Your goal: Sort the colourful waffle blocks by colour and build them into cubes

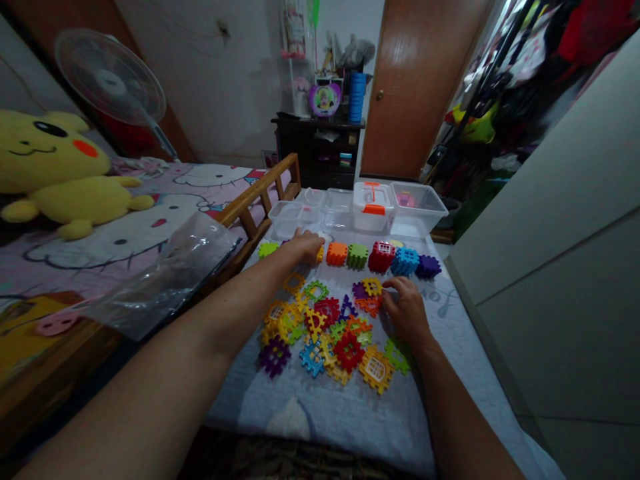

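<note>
My left hand (306, 247) reaches to the row of stacked interlocking plastic tiles, its fingers closed over a yellow stack (320, 255); the forearm hides part of the row. To its right stand an orange stack (337, 253), a green stack (357, 256), a red stack (382, 257), a blue stack (405, 261) and a purple stack (429, 266). My right hand (406, 308) pinches the edge of a yellow tile (372, 287) at the back right of a loose pile. Below that tile lie a purple tile (359, 291) and an orange triangle tile (369, 306).
Loose red tiles (349, 351) and others of several colours cover the table's middle. Behind the row stand a lidded clear box (373, 207) and an open clear bin (420, 203). A wooden bed rail (260, 193) borders the left; a pale cabinet (555, 267) stands right.
</note>
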Action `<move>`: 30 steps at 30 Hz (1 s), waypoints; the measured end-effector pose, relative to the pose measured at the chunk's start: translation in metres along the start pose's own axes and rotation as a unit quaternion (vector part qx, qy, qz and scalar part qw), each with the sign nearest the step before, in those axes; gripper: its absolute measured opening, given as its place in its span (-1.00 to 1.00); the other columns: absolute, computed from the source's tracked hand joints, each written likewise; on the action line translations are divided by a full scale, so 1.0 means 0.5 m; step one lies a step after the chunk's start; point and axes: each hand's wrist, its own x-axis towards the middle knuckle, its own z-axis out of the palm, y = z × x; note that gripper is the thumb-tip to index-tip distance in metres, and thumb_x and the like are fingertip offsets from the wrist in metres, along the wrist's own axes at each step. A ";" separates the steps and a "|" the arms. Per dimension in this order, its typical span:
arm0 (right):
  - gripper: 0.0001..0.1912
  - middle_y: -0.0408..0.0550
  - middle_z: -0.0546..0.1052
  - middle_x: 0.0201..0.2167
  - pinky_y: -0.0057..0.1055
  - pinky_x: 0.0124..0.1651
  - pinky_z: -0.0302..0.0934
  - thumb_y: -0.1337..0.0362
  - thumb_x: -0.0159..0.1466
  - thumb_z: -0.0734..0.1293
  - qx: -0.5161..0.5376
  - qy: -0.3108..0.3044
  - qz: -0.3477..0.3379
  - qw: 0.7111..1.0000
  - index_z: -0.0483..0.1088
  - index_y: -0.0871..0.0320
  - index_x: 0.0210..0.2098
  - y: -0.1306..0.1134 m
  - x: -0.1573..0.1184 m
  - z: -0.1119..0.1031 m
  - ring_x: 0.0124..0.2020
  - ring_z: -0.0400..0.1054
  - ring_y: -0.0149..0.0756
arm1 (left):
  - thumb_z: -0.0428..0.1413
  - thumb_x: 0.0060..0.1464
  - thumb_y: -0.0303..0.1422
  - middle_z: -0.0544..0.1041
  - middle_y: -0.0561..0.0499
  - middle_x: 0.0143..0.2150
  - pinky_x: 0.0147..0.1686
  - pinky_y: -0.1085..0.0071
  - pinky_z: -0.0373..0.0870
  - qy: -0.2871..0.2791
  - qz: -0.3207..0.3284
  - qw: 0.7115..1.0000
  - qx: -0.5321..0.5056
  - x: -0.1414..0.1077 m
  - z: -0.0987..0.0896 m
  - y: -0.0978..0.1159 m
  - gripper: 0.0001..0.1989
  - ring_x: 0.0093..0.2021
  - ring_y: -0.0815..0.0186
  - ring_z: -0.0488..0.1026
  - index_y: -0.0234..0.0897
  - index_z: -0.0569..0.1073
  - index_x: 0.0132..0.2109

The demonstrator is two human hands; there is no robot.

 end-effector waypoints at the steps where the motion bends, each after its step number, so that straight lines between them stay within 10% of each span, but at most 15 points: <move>1: -0.88 0.07 0.50 -0.24 -0.09 -0.02 0.26 0.34 0.25 0.25 0.000 0.000 0.002 1.000 0.44 0.12 -0.28 0.000 0.000 -0.001 -0.14 0.37 -0.05 | 0.28 -0.16 -0.30 0.48 -0.20 0.17 0.25 -0.03 0.06 0.013 0.002 1.000 0.018 -0.005 -0.002 0.000 -0.36 0.18 -0.09 0.32 -0.18 0.44 0.16; 9: -0.84 0.07 0.51 -0.24 -0.09 0.00 0.25 0.35 0.22 0.24 -0.005 0.000 0.004 1.000 0.46 0.12 -0.28 0.000 0.000 -0.005 -0.14 0.37 -0.04 | 0.13 0.13 -0.32 0.30 -0.15 0.31 0.29 0.21 0.07 0.141 0.073 0.987 0.006 -0.137 -0.018 -0.017 -0.42 0.30 0.10 0.20 -0.23 0.27 0.29; 16: -0.64 0.11 0.56 -0.13 -0.12 0.05 0.24 0.44 0.15 0.19 -0.036 -0.036 0.020 0.999 0.51 0.18 -0.14 0.025 0.001 0.007 -0.06 0.37 -0.05 | -0.01 0.17 -0.47 0.44 -0.19 0.18 0.24 0.26 0.22 0.093 0.058 0.993 -0.053 -0.260 0.079 -0.053 -0.58 0.21 0.13 0.35 -0.30 0.41 0.17; 22: -0.58 0.15 0.54 0.01 -0.07 0.11 0.18 0.31 0.23 0.28 -0.079 -0.090 -0.011 0.993 0.43 0.17 0.08 0.019 -0.001 0.032 0.04 0.34 -0.01 | 0.01 0.09 -0.51 0.46 -0.20 0.20 0.23 0.16 0.27 0.061 0.009 0.993 -0.101 -0.267 0.133 -0.058 -0.54 0.22 0.05 0.36 -0.27 0.44 0.14; 30: -0.81 0.07 0.52 -0.13 -0.19 0.00 0.22 0.28 0.24 0.32 -0.066 -0.136 -0.020 0.988 0.49 0.13 -0.16 0.010 0.007 0.027 -0.10 0.36 -0.12 | 0.11 0.06 -0.42 0.48 -0.28 0.12 0.15 0.14 0.31 0.078 -0.016 0.989 -0.125 -0.252 0.142 -0.048 -0.56 0.14 -0.02 0.41 -0.31 0.44 0.12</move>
